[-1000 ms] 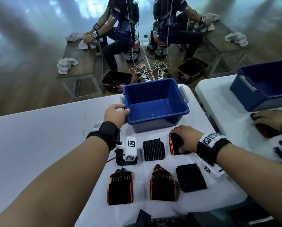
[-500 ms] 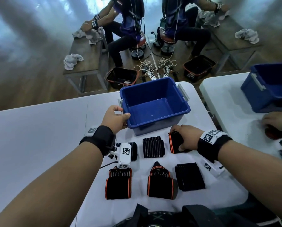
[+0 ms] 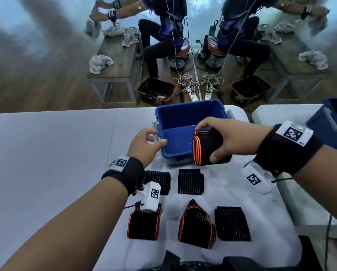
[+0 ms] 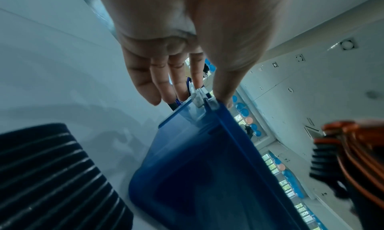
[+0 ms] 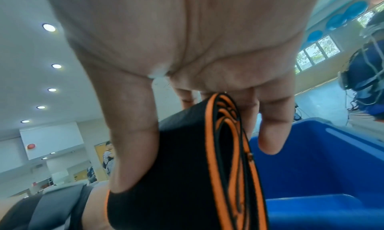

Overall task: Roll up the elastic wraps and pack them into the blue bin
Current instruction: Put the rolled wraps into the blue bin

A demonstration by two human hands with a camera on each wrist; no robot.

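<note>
The blue bin (image 3: 183,118) stands empty at the far side of the white table (image 3: 46,153). My left hand (image 3: 146,145) pinches its near left corner by the grey handle, thumb on the rim (image 4: 224,105), fingers outside. My right hand (image 3: 222,137) grips a rolled black wrap with orange edges (image 3: 204,147) above the bin's near right rim; the same roll (image 5: 187,159) sits between thumb and fingers in the right wrist view. Several more wraps lie in front of the bin: two ribbed black ones (image 3: 191,181), two orange-edged rolls (image 3: 195,225), another black one (image 3: 232,223).
A second blue bin (image 3: 331,122) stands on a neighbouring white table at right. Beyond the table edge are black baskets (image 3: 155,90), power strips with cables on the floor, wooden benches with grey towels, and seated people. A dark bag lies at the table's near edge.
My right hand has lifted the orange-edged roll off the table and carried it up over the bin's near right rim. My left hand has stayed on the bin's left corner.
</note>
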